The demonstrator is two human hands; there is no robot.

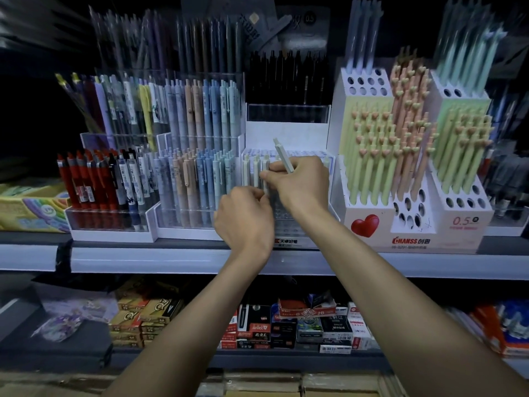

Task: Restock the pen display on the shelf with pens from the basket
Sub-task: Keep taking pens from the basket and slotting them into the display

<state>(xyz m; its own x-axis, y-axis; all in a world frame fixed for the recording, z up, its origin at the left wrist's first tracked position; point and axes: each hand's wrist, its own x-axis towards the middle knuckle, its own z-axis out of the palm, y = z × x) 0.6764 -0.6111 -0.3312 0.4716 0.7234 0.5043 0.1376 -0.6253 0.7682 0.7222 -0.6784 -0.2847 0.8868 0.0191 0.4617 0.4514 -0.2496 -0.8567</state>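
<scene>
A clear pen display (pixel 287 130) with a white back stands mid-shelf; its lower tier holds a few pale grey-green pens (pixel 251 170) at the left. My right hand (pixel 300 184) grips one pale pen (pixel 283 156) that sticks up and tilts left above the fist. Its fingertips also pinch something thin at the lower tier. My left hand (pixel 243 219) is curled just below, fingers meeting those of the right hand in front of the display. What the left hand holds is hidden. No basket is in view.
Pastel pen racks (pixel 200 179) stand to the left, red and patterned pens (pixel 94 181) further left. A white heart-pen stand (pixel 412 167) is close on the right. Black pens (pixel 287 78) fill the tier above. Boxes of stationery (pixel 300 325) lie on the lower shelf.
</scene>
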